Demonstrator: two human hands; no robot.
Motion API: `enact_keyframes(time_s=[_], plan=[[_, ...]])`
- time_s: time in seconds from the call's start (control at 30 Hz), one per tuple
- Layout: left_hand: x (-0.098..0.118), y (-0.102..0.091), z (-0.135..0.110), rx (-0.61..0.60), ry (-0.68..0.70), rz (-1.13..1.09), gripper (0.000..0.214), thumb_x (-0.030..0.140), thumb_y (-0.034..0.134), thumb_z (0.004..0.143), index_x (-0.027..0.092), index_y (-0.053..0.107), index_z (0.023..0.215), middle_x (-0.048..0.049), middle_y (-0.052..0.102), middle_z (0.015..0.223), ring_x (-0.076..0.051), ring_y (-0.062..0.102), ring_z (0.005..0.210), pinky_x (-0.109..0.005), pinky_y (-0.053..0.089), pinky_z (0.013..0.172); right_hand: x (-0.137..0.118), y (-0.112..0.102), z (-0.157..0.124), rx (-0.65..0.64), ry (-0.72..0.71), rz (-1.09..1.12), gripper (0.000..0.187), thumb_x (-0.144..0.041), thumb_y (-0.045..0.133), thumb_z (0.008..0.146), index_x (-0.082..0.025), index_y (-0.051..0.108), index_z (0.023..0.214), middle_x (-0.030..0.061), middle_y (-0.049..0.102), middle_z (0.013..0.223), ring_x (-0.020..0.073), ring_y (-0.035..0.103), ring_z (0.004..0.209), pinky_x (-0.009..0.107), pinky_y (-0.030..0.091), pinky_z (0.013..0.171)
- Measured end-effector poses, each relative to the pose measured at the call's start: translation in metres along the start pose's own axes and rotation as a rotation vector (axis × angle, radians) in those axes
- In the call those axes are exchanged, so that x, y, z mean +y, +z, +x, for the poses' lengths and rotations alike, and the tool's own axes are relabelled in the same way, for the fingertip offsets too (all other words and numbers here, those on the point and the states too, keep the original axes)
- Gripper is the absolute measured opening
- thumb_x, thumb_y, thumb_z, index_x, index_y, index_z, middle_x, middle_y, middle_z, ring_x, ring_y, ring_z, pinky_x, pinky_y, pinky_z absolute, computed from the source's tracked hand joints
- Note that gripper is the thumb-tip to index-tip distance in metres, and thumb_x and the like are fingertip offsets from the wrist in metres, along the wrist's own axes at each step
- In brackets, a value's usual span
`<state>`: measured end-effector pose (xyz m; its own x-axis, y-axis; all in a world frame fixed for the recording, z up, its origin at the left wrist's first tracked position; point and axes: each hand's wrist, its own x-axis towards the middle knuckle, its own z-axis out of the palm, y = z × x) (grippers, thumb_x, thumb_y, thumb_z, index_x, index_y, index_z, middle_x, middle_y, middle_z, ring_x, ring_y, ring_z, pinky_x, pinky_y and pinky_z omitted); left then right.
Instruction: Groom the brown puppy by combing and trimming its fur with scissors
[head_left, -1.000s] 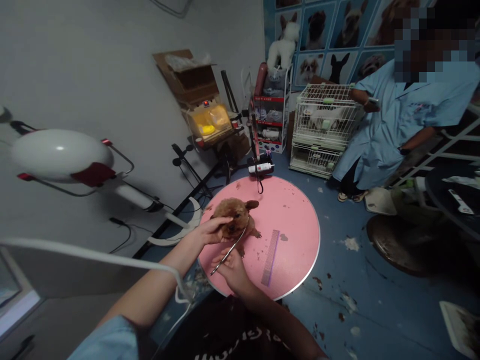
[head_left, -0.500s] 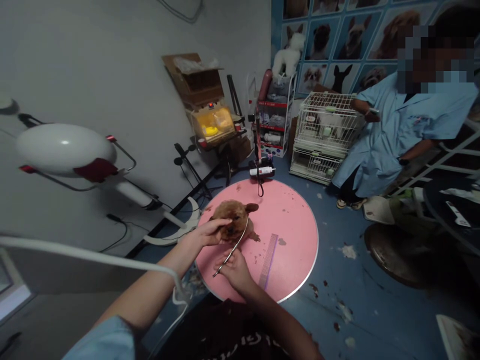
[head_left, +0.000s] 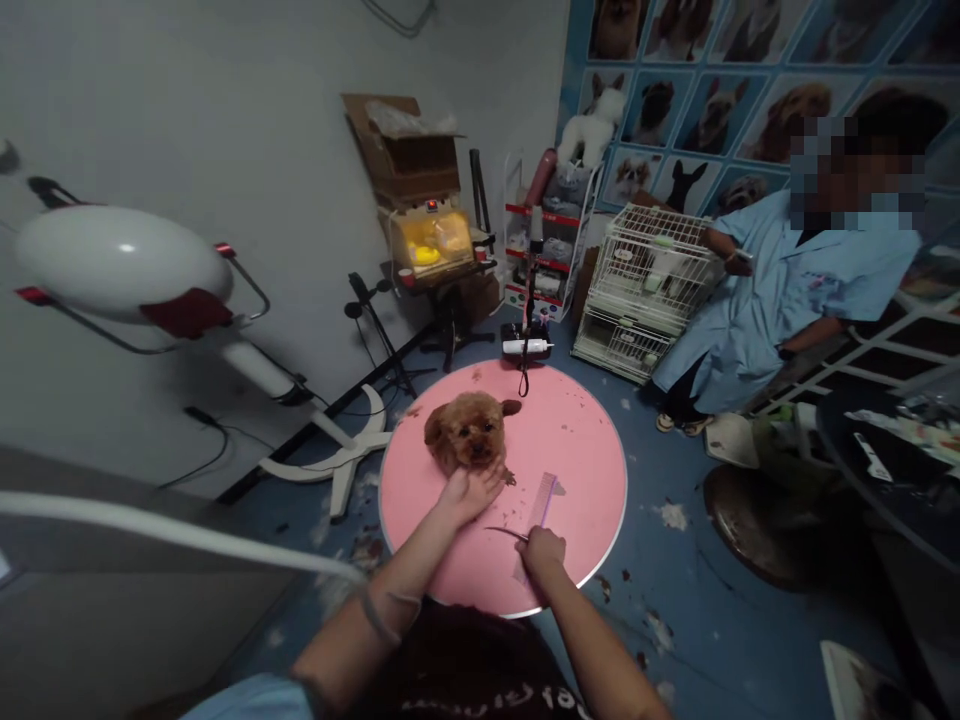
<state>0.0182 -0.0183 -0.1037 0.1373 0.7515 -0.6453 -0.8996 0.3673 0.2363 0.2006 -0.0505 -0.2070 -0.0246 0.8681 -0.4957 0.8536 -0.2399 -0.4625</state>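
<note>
A small curly brown dog (head_left: 466,418) is on a round pink table (head_left: 589,430), its face turned towards me. My left hand (head_left: 474,492) lies just under its chin and muzzle, with the fingers stretched out and the palm partly upward. My right hand (head_left: 545,553) is closed around the handles of curved scissors (head_left: 505,531), whose blades point left over the tabletop, apart from the dog. Beneath and beside that hand lies a purple-edged comb (head_left: 547,494), its lower part partly covered. Bits of cut hair are scattered on the table.
A black loop strap (head_left: 524,380) hangs at the table's far edge, by a white bottle (head_left: 525,347). At left stands a white dryer (head_left: 124,265); a pale hose (head_left: 187,530) crosses in front. Wire cages (head_left: 645,270) and a person in a blue coat (head_left: 772,290) are at right.
My left hand has gone from the side of the dog's face to under its chin. My right hand has carried the scissors away from the face, rightward over the comb.
</note>
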Motion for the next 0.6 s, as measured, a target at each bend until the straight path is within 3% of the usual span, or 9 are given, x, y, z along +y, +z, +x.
enact_keyframes(time_s=[0.13, 0.3, 0.37, 0.5, 0.6], plan=[[-0.008, 0.038, 0.014, 0.066, 0.098, -0.176, 0.021, 0.028, 0.04, 0.096, 0.018, 0.059, 0.095, -0.0056, 0.066, 0.083, -0.018, 0.066, 0.074, -0.033, 0.054, 0.071, 0.02, -0.004, -0.003, 0.049, 0.07, -0.096, 0.034, -0.018, 0.064, 0.079, -0.007, 0.059, 0.111, 0.0256, 0.067, 0.11, 0.0353, 0.068, 0.103, 0.042, 0.047, 0.085], [-0.017, 0.046, 0.012, 0.006, 0.085, -0.237, 0.023, 0.023, 0.039, 0.096, 0.017, 0.058, 0.084, -0.004, 0.063, 0.075, -0.016, 0.063, 0.066, -0.032, 0.053, 0.067, 0.027, -0.018, -0.017, 0.105, 0.002, -0.052, 0.027, -0.017, 0.039, 0.092, -0.011, 0.055, 0.114, 0.0162, 0.072, 0.098, 0.0265, 0.07, 0.092, 0.033, 0.049, 0.074], [-0.022, 0.046, 0.011, -0.024, 0.08, -0.265, 0.023, 0.022, 0.04, 0.095, 0.017, 0.057, 0.08, -0.004, 0.063, 0.072, -0.016, 0.062, 0.064, -0.033, 0.053, 0.066, 0.02, -0.03, -0.027, 0.176, -0.128, 0.022, 0.03, -0.02, 0.033, 0.095, -0.015, 0.055, 0.115, 0.0116, 0.071, 0.101, 0.0221, 0.069, 0.093, 0.03, 0.049, 0.076], [-0.027, 0.046, 0.009, -0.096, 0.066, -0.311, 0.022, 0.019, 0.044, 0.092, 0.016, 0.058, 0.075, -0.0044, 0.062, 0.067, -0.016, 0.06, 0.06, -0.032, 0.053, 0.065, -0.015, -0.056, -0.045, 0.33, -0.644, 0.315, 0.027, -0.035, 0.043, 0.091, -0.02, 0.064, 0.099, 0.0077, 0.07, 0.088, 0.023, 0.064, 0.083, 0.033, 0.046, 0.076], [-0.025, 0.042, 0.011, -0.127, 0.028, -0.318, 0.023, 0.017, 0.045, 0.091, 0.016, 0.057, 0.072, -0.0055, 0.061, 0.064, -0.017, 0.059, 0.06, -0.033, 0.053, 0.064, -0.042, -0.066, -0.058, 0.286, -0.785, 0.251, 0.026, -0.033, 0.046, 0.088, -0.02, 0.068, 0.094, 0.0069, 0.07, 0.081, 0.0218, 0.061, 0.074, 0.033, 0.042, 0.073]])
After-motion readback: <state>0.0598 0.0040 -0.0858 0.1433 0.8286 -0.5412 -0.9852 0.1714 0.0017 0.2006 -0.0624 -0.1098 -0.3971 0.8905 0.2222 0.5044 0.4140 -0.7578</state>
